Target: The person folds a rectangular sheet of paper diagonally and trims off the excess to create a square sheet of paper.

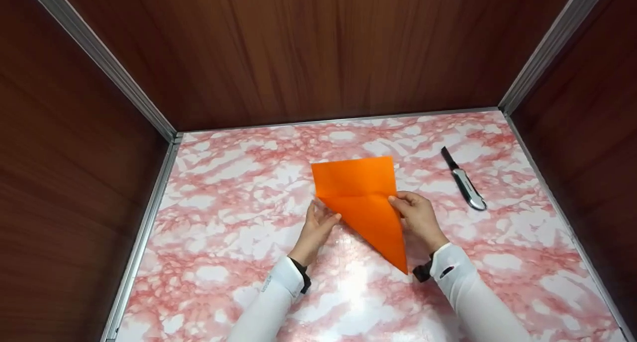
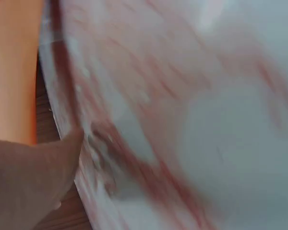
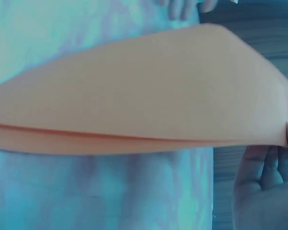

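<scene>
A sheet of orange paper (image 1: 359,182) is folded diagonally into a flap that tapers to a point toward the person; its upper part is a flat rectangle. The right hand (image 1: 418,217) pinches the sheet's right edge between thumb and fingers. In the right wrist view, two layers of the paper (image 3: 134,91) lie slightly apart along that edge. Beside the slanting left edge is the left hand (image 1: 316,230), its thumb and fingers spread apart. The left wrist view is blurred, with the left hand (image 2: 33,177) near the paper (image 2: 12,72); contact cannot be told.
A utility knife (image 1: 464,180) with its dark blade out lies on the table to the right of the paper. The red-and-white marbled tabletop (image 1: 224,232) is bordered by metal rails (image 1: 144,242) and dark wood panels (image 1: 298,53) at the back and sides.
</scene>
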`<action>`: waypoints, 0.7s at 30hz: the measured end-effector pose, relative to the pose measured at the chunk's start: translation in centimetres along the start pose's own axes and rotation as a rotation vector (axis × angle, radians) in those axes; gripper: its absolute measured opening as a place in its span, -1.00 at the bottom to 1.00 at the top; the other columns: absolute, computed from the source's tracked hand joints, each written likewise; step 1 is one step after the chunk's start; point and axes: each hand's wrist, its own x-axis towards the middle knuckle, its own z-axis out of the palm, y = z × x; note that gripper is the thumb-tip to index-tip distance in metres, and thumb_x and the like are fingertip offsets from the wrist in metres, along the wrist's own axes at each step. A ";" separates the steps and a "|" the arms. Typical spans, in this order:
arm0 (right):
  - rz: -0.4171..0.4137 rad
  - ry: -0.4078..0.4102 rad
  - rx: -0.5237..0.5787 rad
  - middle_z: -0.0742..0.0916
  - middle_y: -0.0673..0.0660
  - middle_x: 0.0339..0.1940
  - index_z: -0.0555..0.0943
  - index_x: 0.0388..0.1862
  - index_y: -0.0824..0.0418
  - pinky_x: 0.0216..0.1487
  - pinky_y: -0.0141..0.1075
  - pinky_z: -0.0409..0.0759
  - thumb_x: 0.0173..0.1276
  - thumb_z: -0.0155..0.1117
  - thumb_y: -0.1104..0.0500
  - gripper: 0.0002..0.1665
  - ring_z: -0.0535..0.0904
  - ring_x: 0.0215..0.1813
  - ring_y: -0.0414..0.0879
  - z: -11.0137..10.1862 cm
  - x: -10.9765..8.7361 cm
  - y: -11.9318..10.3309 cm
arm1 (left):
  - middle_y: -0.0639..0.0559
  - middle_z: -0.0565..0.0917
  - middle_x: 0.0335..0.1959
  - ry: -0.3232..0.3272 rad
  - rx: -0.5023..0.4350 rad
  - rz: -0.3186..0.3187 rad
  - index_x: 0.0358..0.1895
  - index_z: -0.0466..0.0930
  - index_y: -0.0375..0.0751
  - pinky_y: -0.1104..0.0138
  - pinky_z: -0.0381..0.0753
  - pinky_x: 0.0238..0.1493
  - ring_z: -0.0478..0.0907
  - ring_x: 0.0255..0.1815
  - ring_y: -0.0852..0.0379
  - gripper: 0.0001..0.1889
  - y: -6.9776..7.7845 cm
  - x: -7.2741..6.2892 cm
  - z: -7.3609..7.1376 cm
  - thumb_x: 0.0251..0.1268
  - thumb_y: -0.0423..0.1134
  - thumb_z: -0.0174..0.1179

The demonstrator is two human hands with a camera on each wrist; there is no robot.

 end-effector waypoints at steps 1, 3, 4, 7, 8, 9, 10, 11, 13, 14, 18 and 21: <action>0.005 -0.008 0.029 0.73 0.15 -0.19 0.64 0.01 0.28 -0.14 -0.26 0.62 0.30 0.35 -0.12 -0.47 0.64 -0.21 0.01 -0.1 -0.2 -0.1 | -0.29 0.11 0.47 -0.035 -0.084 -0.025 0.56 -0.32 -0.16 -0.05 0.25 0.32 0.25 0.39 -0.17 -0.02 0.1 0.0 0.2 0.33 -0.15 0.25; -0.001 -0.021 0.080 0.72 0.16 -0.26 0.65 -0.02 0.31 -0.12 -0.25 0.61 0.28 0.37 -0.10 -0.47 0.63 -0.23 0.01 -0.2 -0.4 -0.3 | -0.28 0.32 0.37 -0.092 -0.211 -0.075 0.51 -0.05 -0.24 -0.05 0.29 0.29 0.39 0.30 -0.15 -0.18 0.2 0.0 0.4 0.34 -0.16 0.25; -0.004 -0.032 0.107 0.72 0.16 -0.28 0.64 -0.02 0.33 -0.11 -0.24 0.60 0.28 0.37 -0.09 -0.47 0.62 -0.23 0.01 -0.3 -0.5 -0.4 | -0.27 0.43 0.29 -0.114 -0.251 -0.087 0.45 0.11 -0.29 -0.05 0.33 0.26 0.46 0.23 -0.15 -0.30 0.3 0.0 0.5 0.36 -0.17 0.23; -0.009 -0.037 0.168 0.70 0.15 -0.33 0.64 -0.05 0.36 -0.10 -0.24 0.60 0.26 0.40 -0.05 -0.49 0.61 -0.26 0.00 -0.4 -0.7 -0.7 | -0.22 0.65 0.01 -0.128 -0.296 -0.097 0.11 0.46 -0.33 0.00 0.45 0.17 0.61 0.04 -0.11 -0.62 0.5 0.0 0.7 0.37 -0.17 0.23; -0.010 -0.038 0.174 0.70 0.14 -0.33 0.64 -0.05 0.36 -0.10 -0.24 0.60 0.27 0.39 -0.05 -0.49 0.61 -0.26 -0.01 -0.4 -0.7 -0.8 | -0.20 0.68 -0.06 -0.119 -0.294 -0.091 0.02 0.51 -0.33 0.01 0.48 0.14 0.64 -0.01 -0.09 -0.68 0.6 0.0 0.7 0.36 -0.16 0.23; -0.008 -0.039 0.177 0.70 0.13 -0.32 0.64 -0.04 0.36 -0.09 -0.24 0.60 0.27 0.39 -0.05 -0.49 0.61 -0.25 -0.01 -0.5 -0.8 -0.9 | -0.19 0.70 -0.09 -0.118 -0.288 -0.080 -0.05 0.56 -0.32 0.02 0.50 0.12 0.65 -0.03 -0.08 -0.72 0.7 0.0 0.7 0.37 -0.16 0.22; -0.008 -0.039 0.177 0.70 0.13 -0.30 0.63 -0.04 0.37 -0.08 -0.24 0.60 0.28 0.38 -0.05 -0.49 0.62 -0.24 -0.01 -0.5 -0.8 -0.9 | -0.18 0.71 -0.11 -0.117 -0.282 -0.071 -0.11 0.58 -0.32 0.03 0.51 0.11 0.66 -0.04 -0.08 -0.74 0.9 0.0 0.7 0.37 -0.16 0.22; -0.006 -0.035 0.179 0.71 0.14 -0.30 0.64 -0.04 0.36 -0.07 -0.24 0.60 0.28 0.38 -0.04 -0.49 0.62 -0.23 -0.01 -0.6 -0.9 -1.0 | -0.18 0.71 -0.12 -0.119 -0.277 -0.064 -0.14 0.60 -0.32 0.03 0.52 0.11 0.66 -0.04 -0.07 -0.75 1.0 0.0 0.7 0.37 -0.16 0.22; -0.010 -0.037 0.175 0.71 0.15 -0.27 0.63 -0.01 0.38 -0.05 -0.23 0.60 0.29 0.38 -0.04 -0.48 0.63 -0.21 0.00 -0.8 -0.9 -1.1 | -0.19 0.71 -0.10 -0.142 -0.261 -0.052 -0.15 0.63 -0.31 0.03 0.51 0.11 0.65 -0.03 -0.08 -0.74 1.3 0.0 0.7 0.38 -0.14 0.21; -0.013 -0.041 0.171 0.71 0.16 -0.26 0.62 0.00 0.39 -0.04 -0.22 0.59 0.30 0.37 -0.04 -0.47 0.63 -0.20 0.00 -0.9 -0.9 -1.1 | -0.20 0.70 -0.09 -0.154 -0.260 -0.048 -0.15 0.65 -0.32 0.02 0.50 0.12 0.65 -0.02 -0.08 -0.72 1.5 0.0 0.6 0.39 -0.12 0.20; -0.023 -0.029 0.169 0.72 0.16 -0.25 0.62 0.01 0.39 -0.02 -0.23 0.58 0.31 0.36 -0.04 -0.47 0.62 -0.20 0.00 -1.1 -1.1 -1.2 | -0.20 0.69 -0.07 -0.178 -0.289 0.010 -0.14 0.67 -0.29 -0.01 0.50 0.11 0.64 -0.03 -0.09 -0.71 2.3 0.0 0.5 0.43 -0.11 0.15; -0.026 -0.004 0.179 0.72 0.12 -0.30 0.63 -0.04 0.38 -0.05 -0.26 0.58 0.29 0.37 -0.05 -0.48 0.61 -0.23 -0.03 -1.2 -1.2 -1.2 | -0.17 0.70 -0.13 -0.157 -0.335 0.077 -0.18 0.66 -0.25 0.03 0.55 0.06 0.66 -0.09 -0.06 -0.78 3.1 0.0 0.6 0.43 -0.15 0.15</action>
